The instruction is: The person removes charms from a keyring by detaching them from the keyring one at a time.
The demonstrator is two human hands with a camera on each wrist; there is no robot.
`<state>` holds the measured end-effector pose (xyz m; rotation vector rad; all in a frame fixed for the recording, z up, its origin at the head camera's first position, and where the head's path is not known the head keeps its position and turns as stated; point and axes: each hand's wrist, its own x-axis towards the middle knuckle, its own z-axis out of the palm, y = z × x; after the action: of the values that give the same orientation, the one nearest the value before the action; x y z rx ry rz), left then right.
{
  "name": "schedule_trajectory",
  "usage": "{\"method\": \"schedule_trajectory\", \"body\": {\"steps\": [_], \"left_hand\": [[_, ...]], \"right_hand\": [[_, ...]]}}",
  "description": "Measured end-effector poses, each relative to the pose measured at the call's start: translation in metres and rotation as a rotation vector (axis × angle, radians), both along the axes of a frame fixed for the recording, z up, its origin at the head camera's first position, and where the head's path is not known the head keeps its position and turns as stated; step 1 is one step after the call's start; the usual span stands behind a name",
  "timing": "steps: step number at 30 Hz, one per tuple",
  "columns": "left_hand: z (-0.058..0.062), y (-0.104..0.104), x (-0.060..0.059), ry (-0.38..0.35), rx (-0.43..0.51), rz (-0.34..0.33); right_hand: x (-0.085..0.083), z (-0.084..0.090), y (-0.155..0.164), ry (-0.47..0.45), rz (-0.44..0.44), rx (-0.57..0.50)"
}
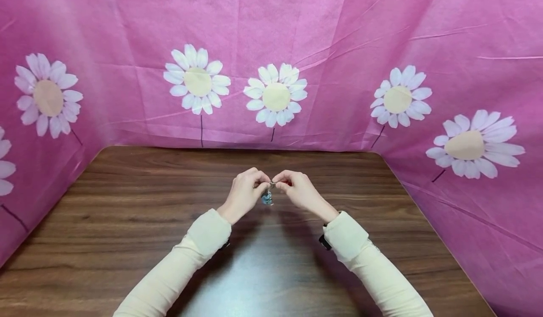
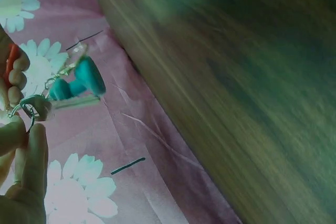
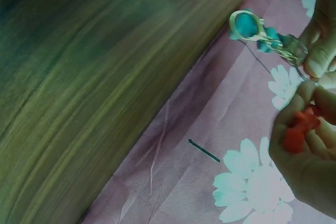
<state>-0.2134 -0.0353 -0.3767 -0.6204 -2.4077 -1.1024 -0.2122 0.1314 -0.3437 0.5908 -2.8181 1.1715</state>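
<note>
Both hands meet above the middle of the table. My left hand (image 1: 245, 187) pinches a metal key ring (image 2: 29, 109) between thumb and fingertips. From the ring hang a key (image 2: 73, 102), a blue-green dumbbell-shaped charm (image 2: 79, 83) and a gold chain with an oval loop (image 3: 232, 23). My right hand (image 1: 299, 190) curls its fingers round a small red charm (image 3: 302, 129), partly hidden in the palm. Its fingertips meet the left hand's at the key ring; the exact contact is hidden. In the head view the hanging charm (image 1: 267, 198) shows below the left fingertips.
A brown wood-grain table (image 1: 140, 190) lies under the hands. Pink cloth (image 1: 271, 20) printed with white daisies stands round its back and sides. Cream sleeves (image 1: 169, 270) cover both forearms, with a dark band (image 1: 324, 242) at the right wrist.
</note>
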Motion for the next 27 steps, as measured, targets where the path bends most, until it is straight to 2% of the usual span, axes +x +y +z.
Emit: {"method": "schedule_trajectory", "body": {"steps": [3, 7, 11, 16, 21, 27], "left_hand": [[-0.0008, 0.0017, 0.0001, 0.052, -0.021, 0.015], [-0.0017, 0.0037, 0.0006, 0.084, -0.010, 0.017], [-0.0015, 0.0051, 0.0005, 0.117, 0.052, 0.013], [-0.0009, 0.0044, -0.0005, 0.137, 0.154, 0.008], [-0.0005, 0.0047, -0.0011, 0.095, 0.258, -0.001], [0.0016, 0.0090, 0.0002, -0.054, 0.450, -0.043]], "right_hand": [[-0.0007, 0.0007, 0.0023, -0.051, 0.021, -0.005], [-0.0022, 0.0001, 0.0045, -0.079, -0.016, -0.018], [-0.0030, -0.0007, 0.0060, -0.104, -0.046, -0.045], [-0.0024, -0.0003, 0.0058, -0.081, -0.036, -0.060], [-0.0011, 0.0014, 0.0048, -0.043, -0.017, -0.050], [0.0009, 0.0018, 0.0055, 0.025, -0.029, -0.032]]}}
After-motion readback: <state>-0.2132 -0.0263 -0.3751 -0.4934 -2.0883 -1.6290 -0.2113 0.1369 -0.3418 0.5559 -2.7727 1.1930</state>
